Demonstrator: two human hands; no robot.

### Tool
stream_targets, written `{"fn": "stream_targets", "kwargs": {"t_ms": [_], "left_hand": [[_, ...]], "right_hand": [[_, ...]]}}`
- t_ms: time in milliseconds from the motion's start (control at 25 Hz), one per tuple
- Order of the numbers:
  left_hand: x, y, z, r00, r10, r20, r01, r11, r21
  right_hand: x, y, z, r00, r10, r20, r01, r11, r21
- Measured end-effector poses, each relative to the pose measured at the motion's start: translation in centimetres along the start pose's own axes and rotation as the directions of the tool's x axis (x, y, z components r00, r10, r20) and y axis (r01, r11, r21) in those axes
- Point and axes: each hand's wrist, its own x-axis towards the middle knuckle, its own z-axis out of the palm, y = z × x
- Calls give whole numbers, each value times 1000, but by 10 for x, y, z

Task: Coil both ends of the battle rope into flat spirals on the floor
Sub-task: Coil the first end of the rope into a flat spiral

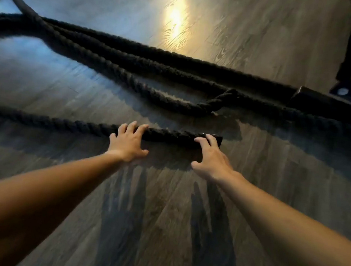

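Pin with spread left hand (127,143), curl thick black braided rope's capped end (210,138) tightly inward with loosely cupped right hand (209,159), flat on grey wood-grain floor (159,229).

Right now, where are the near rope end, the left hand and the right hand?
near rope end (217,138), head view, on the capped tip
left hand (128,145), head view, on its back
right hand (209,159), head view, on its back

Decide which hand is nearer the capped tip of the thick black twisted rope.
Right. The right hand rests its fingers on the rope at its capped tip; the left hand lies farther along.
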Motion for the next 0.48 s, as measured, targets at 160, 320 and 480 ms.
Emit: {"fn": "stream_targets", "kwargs": {"t_ms": [160, 320, 480], "left_hand": [[4, -16, -8, 995, 82, 47, -94, 916, 390], [-26, -21, 8, 979, 187, 84, -203, 847, 492], [-63, -24, 14, 942, 329, 64, -322, 837, 443]], "right_hand": [[1, -10, 3, 998, 34, 61, -26, 991, -128], [-6, -9, 3, 992, 100, 71, -74, 952, -297], [-38, -2, -2, 994, 96, 46, -77, 944, -321]]}}
